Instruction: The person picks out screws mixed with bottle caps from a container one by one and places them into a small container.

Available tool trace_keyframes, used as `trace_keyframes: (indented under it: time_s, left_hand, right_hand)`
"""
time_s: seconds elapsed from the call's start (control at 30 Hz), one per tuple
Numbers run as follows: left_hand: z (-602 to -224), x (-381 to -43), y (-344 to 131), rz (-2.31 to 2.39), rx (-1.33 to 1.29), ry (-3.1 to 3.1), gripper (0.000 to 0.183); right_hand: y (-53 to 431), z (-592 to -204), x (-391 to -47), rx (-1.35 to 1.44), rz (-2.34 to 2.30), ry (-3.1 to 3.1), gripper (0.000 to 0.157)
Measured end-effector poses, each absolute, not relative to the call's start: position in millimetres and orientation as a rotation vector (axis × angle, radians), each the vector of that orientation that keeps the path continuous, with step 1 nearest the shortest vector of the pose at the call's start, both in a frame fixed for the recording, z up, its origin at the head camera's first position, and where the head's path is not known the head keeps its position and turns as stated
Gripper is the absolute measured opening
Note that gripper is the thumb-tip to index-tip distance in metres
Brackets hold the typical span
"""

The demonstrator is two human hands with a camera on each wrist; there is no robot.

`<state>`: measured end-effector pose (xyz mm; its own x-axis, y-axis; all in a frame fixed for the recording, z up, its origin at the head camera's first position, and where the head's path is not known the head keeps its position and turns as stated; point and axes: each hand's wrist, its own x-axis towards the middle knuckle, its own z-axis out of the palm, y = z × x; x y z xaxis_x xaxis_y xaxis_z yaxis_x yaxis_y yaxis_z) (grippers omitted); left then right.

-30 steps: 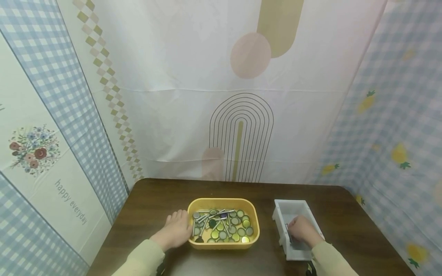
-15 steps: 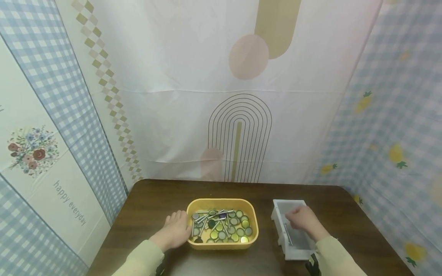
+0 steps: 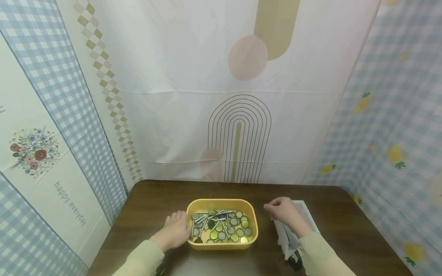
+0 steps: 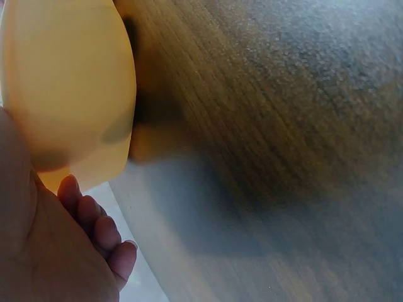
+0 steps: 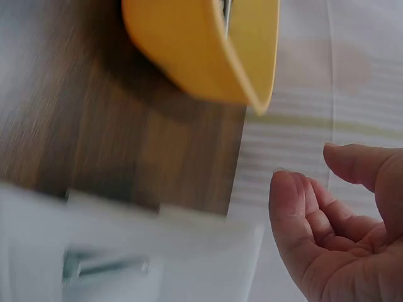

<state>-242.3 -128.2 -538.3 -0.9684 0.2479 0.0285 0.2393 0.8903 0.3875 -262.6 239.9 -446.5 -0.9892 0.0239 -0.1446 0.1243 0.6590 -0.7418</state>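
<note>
A yellow tub (image 3: 224,246) holds silver metal pins (image 3: 226,229) and several green and silver bottle caps (image 3: 221,235). My left hand (image 3: 176,231) rests against the tub's left side, fingers extended; in the left wrist view its fingertips lie right by the tub wall (image 4: 69,82). To the right stands a white bin (image 3: 309,214) with a metal pin (image 3: 289,234) lying inside, partly hidden by the arm. My right hand (image 3: 284,211) is over the bin's far left corner. Its thumb and index finger stand apart in the right wrist view, with nothing between them.
Both containers stand on a dark brown wooden table (image 3: 162,195), with a strip of tabletop between them. A white patterned cloth (image 3: 172,126) hangs behind its far edge. Checked blue cloths hang at the left and right sides.
My right hand has come up out of the white bin and moved left and away from me, leaving the metal pin inside. My left hand stays at the yellow tub.
</note>
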Motion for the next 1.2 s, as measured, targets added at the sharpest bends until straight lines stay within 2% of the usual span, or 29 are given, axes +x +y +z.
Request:
trace_keyframes:
  time_s: [0.3,0.67,0.73,0.97,1.2]
  left_hand:
    - [-538,-241,-131,0.649,0.401,3.028,0.028]
    - [-541,-241,-130,0.650,0.409,3.017,0.029]
    - [-541,-241,-130,0.660,0.411,3.014,0.029]
    - [-540,-242,-128,0.629,0.382,3.018,0.030]
    - [-545,-245,-130,0.626,0.409,3.038,0.029]
  right_hand:
    - [187,-451,-268,0.033,-1.190,2.762,0.018]
    - [146,-479,-273,-0.077,-1.159,2.733,0.025]
    - [141,-485,-275,-0.078,-1.167,2.725,0.027]
    - [127,-497,-278,-0.113,-1.199,2.748,0.049]
    - [120,-504,-281,-0.115,-1.118,2.845,0.048]
